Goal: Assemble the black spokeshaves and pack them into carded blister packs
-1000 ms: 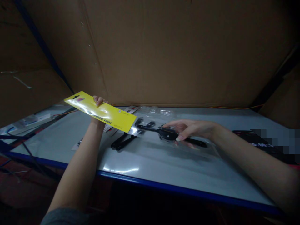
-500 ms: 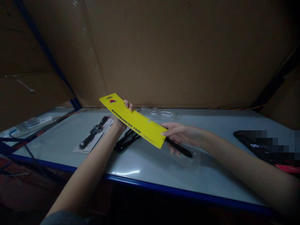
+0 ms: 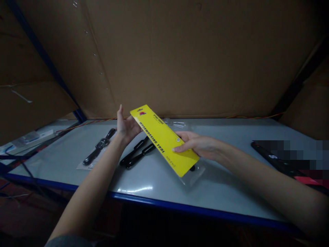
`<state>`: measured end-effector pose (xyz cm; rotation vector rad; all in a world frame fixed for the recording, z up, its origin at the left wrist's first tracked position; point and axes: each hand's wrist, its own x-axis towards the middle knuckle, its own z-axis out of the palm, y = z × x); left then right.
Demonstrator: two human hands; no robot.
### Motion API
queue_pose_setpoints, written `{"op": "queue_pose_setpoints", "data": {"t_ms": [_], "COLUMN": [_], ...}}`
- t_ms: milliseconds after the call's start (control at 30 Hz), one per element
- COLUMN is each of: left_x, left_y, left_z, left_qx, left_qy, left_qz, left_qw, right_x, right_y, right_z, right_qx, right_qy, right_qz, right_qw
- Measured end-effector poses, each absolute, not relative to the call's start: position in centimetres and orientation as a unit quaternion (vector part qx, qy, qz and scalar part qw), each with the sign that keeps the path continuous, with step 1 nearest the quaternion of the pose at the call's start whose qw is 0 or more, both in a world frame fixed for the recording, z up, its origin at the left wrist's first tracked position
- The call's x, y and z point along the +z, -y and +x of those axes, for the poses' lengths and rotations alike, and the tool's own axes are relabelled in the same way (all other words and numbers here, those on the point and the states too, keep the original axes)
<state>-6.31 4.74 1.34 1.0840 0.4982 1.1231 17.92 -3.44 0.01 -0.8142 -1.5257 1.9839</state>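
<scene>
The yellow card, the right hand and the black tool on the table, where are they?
Yellow card (image 3: 164,140): head view, on the middle of its front.
Right hand (image 3: 196,144): head view, on the back of the hand.
Black tool (image 3: 136,151): head view, on its upper long bar.

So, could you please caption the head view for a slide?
Left hand and right hand hold a yellow woodworking tool card over a table.

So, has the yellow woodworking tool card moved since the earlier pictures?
Yes. The yellow card has moved rightward: earlier it was mostly left of the black forked tool on the table, and now it is mostly right of it.
</scene>
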Motion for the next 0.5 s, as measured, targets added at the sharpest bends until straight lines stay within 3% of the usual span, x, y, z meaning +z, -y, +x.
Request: {"op": "queue_pose_setpoints", "data": {"t_ms": [300,500], "left_x": [0.3,1.0], "left_y": [-2.0,-1.0], "left_z": [-2.9,-1.6], "left_qx": [0.296,0.387], "left_qy": [-0.384,-0.366], "left_qz": [0.564,0.602], "left_qw": [0.669,0.595], "right_x": [-0.4,0.3], "right_y": [3.6,4.1], "right_z": [17.6,17.4], "right_qx": [0.73,0.72], "right_qy": [0.539,0.552], "right_qz": [-0.319,-0.291], "right_qw": [0.273,0.304]}}
